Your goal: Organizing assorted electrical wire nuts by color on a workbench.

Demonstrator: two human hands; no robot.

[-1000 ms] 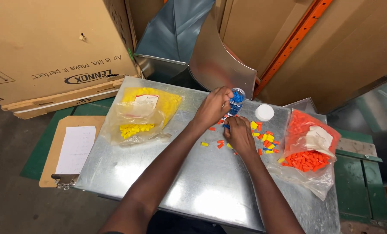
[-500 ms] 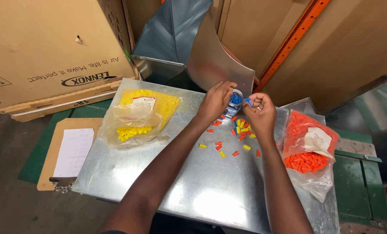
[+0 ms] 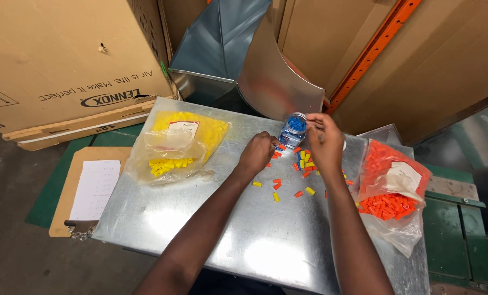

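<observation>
Toward the far edge of the sheet-metal desk [image 3: 211,229], somewhat right of its middle, stands a small clear jar [image 3: 293,131] filled with blue pieces, and a scatter of little orange and yellow caps [image 3: 304,164] lies on the desk just in front of it. The left hand [image 3: 258,153] rests knuckles-up beside the jar's foot with its fingers curled down onto the caps; its grip looks closed in a pinch, though what sits in it is hidden under the fingers. The right hand [image 3: 324,143] hovers just right of the jar's mouth, fingertips drawn together as if nipping one small piece, which I cannot make out. The caps look light, hard and smooth, likely to skid on the slick metal, so a fingertip pinch across the body of each one suits them better than a scoop. The jar is probably light plastic and easy to tip; hold it low around its wall. A bag of yellow caps [image 3: 178,145] lies near the far left corner, a bag of orange caps [image 3: 394,188] by the right edge, both soft and slumping. A clipboard [image 3: 88,188] lies off the left edge.
</observation>
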